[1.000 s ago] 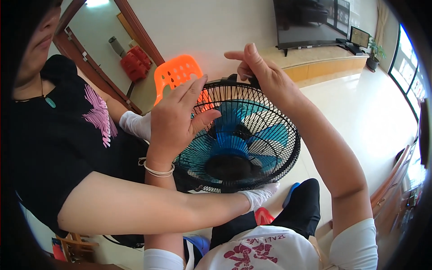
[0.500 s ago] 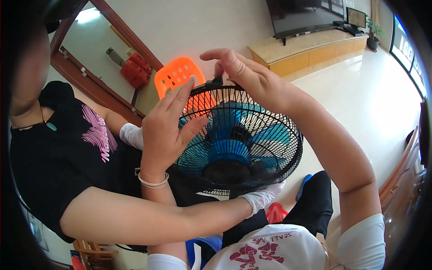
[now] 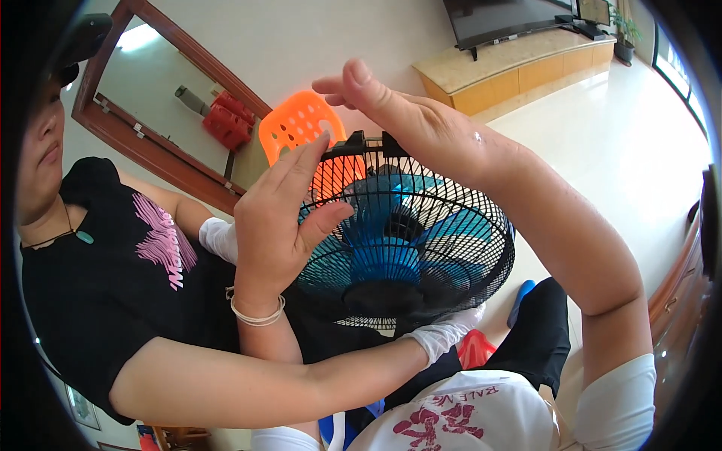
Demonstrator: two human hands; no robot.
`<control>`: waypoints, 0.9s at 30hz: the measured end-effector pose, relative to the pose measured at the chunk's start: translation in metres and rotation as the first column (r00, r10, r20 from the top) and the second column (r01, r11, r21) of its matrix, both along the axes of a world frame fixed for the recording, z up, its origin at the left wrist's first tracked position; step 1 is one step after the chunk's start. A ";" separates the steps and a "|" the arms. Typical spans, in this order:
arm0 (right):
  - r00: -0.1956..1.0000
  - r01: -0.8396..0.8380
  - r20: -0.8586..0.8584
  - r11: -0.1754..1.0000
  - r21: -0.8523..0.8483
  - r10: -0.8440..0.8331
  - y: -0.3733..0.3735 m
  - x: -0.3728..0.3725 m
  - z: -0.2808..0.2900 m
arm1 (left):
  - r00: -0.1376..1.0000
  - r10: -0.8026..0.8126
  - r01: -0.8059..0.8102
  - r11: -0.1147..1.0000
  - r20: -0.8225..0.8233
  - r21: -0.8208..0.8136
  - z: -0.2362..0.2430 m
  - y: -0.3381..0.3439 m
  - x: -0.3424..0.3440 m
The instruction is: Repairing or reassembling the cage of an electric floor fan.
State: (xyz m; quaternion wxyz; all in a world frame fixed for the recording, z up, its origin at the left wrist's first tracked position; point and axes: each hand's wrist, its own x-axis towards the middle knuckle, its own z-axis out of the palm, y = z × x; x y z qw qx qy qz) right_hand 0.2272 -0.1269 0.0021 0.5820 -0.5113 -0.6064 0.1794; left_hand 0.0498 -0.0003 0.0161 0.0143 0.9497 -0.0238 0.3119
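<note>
A fan head with a black wire cage (image 3: 481, 278) and blue blades (image 3: 387, 263) stands between my arms. My left hand (image 3: 278, 214) is open along the cage's left side, fingers stretched toward the far rim and thumb apart. Above the far right rim is my right hand (image 3: 429, 135), its fingers extended to the left and thumb raised; it grips nothing I can see. Black clips (image 3: 350, 144) sit on the far rim between my hands. A co-worker's white-gloved hand (image 3: 451, 329) is at the cage's near edge, that arm crossing over my left forearm.
The co-worker in a black shirt (image 3: 113, 301) stands close on my left, the other gloved hand (image 3: 218, 240) beside my left wrist. An orange plastic chair (image 3: 289, 120) is behind the fan. Farther off are a low cabinet (image 3: 519, 71) with a television and a mirror or doorway frame (image 3: 105, 120).
My right hand has moved up and left, uncovering more of the rim clips. The fan has shifted slightly to the right. My left hand stays nearly in place.
</note>
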 end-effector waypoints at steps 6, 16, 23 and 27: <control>0.999 0.039 -0.003 0.993 -0.114 -0.040 0.004 0.002 0.003 | 1.000 -0.017 0.018 1.000 0.016 -0.023 0.002 -0.001 0.002; 0.999 -0.040 0.008 0.999 -0.018 0.040 0.010 -0.001 0.005 | 0.999 -0.010 0.015 0.992 -0.036 0.127 0.005 -0.003 0.007; 0.996 -0.081 0.015 0.991 -0.111 0.083 0.014 0.003 0.008 | 0.998 -0.063 0.067 0.990 -0.030 0.124 0.004 0.000 0.010; 1.000 -0.018 0.023 0.990 -0.140 0.021 0.013 -0.001 0.012 | 0.998 -0.051 0.055 0.988 -0.031 0.144 0.005 -0.002 0.009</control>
